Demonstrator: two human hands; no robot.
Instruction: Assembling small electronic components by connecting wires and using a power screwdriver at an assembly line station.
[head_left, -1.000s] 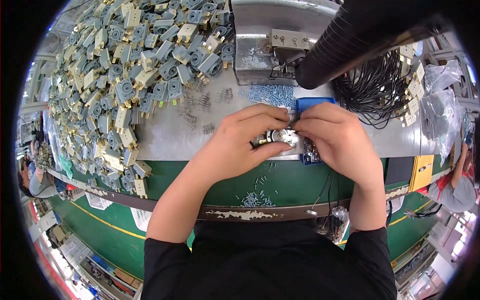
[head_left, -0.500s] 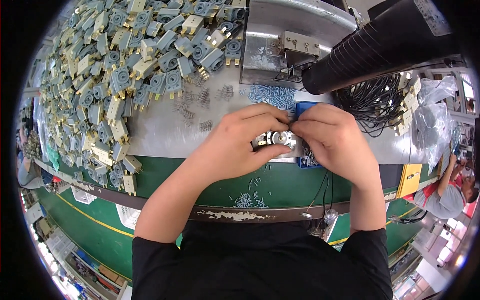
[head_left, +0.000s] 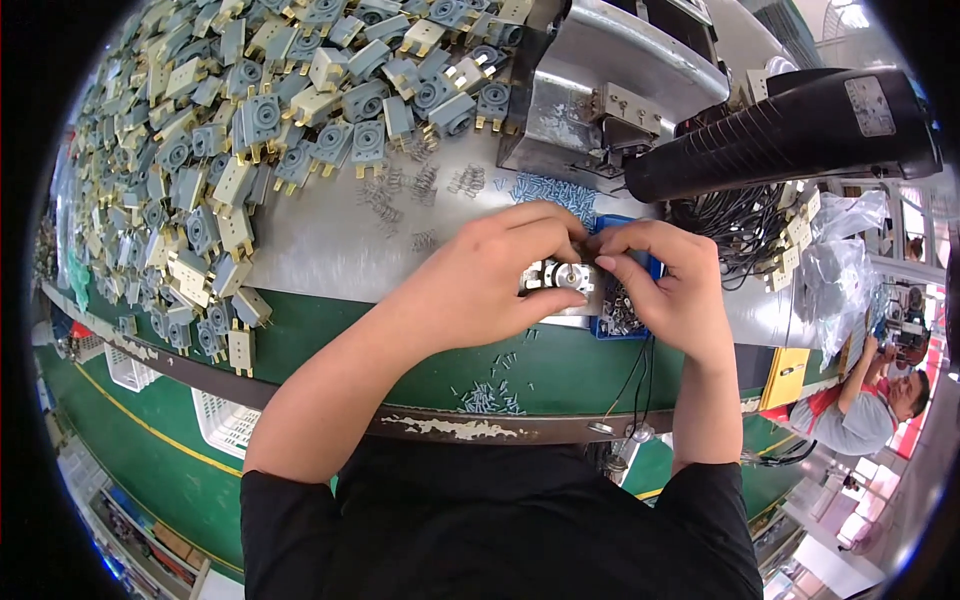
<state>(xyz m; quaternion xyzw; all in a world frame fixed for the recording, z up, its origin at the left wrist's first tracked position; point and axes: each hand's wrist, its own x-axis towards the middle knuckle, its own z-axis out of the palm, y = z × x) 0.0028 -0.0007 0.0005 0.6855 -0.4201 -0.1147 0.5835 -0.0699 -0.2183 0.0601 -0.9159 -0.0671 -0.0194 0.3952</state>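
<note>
My left hand (head_left: 500,272) is closed around a small white and silver assembly with a black ring (head_left: 565,278), its thumb along the near side and its fingers over the far side. Close by on the right, my right hand (head_left: 672,280) has its thumb and forefinger bent together at the assembly's right end. Whatever lies between those fingertips is too small and hidden to make out. Beneath the right hand sits a blue bin (head_left: 604,328) with small metal parts (head_left: 622,310). Bluish screws (head_left: 556,193) are heaped just beyond my hands, and loose springs (head_left: 390,200) lie left of them.
Grey and cream plug-like housings (head_left: 235,185) are piled at left. A metal fixture (head_left: 570,90), a thick black cylindrical tool (head_left: 750,145), black cables (head_left: 735,225) and plastic bags (head_left: 850,255) stand behind and right. Screws (head_left: 490,398) lie on the green mat (head_left: 330,345). A co-worker (head_left: 850,412) is at far right.
The whole view has shifted and tilted a little. My right thumb and fingers have changed their bend, and more of the parts in the blue bin show. My left hand keeps hold of the assembly.
</note>
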